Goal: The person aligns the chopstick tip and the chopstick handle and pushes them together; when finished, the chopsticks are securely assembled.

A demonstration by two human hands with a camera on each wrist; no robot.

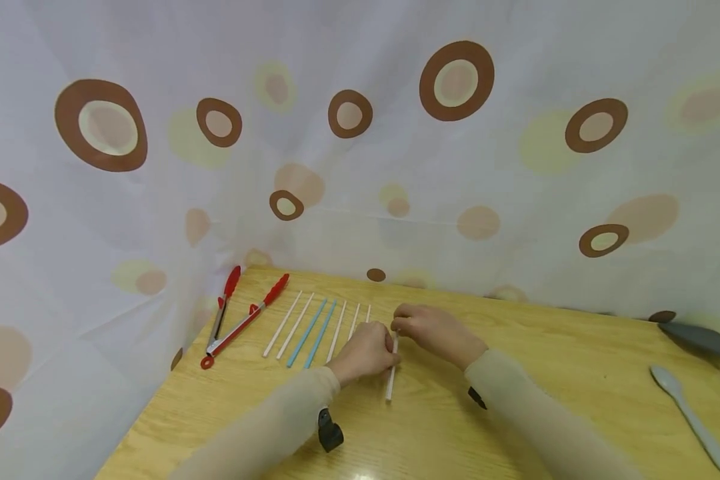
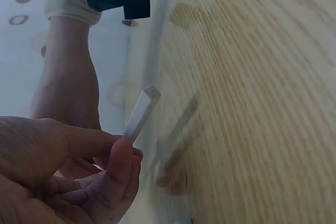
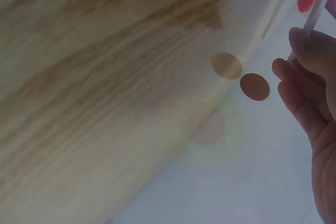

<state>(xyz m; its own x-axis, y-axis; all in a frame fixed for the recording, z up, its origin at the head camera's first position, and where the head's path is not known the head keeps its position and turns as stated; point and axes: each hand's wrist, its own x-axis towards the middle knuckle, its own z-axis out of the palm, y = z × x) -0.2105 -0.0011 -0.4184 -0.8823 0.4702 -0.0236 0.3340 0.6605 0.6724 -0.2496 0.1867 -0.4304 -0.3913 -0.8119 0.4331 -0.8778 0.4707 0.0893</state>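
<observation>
Both hands hold one white chopstick point(image 1: 390, 385) over the table. My left hand point(image 1: 367, 350) pinches it around its middle between thumb and fingers; the squared thick end point(image 2: 143, 109) sticks out past the fingertips in the left wrist view. At the far end of the same chopstick, my right hand point(image 1: 429, 330) pinches it between thumb and forefinger. To the left, several chopsticks lie side by side in a row: white ones point(image 1: 283, 323) and blue ones point(image 1: 307, 332), then more white ones point(image 1: 337, 330), partly hidden behind my left hand.
Red-handled tongs point(image 1: 240, 333) lie spread at the table's left edge. On the right are a grey spoon point(image 1: 690, 407) and a dark ladle-like utensil point(image 1: 705, 340). A patterned curtain point(image 1: 396, 167) hangs behind and left of the wooden table point(image 1: 534, 360).
</observation>
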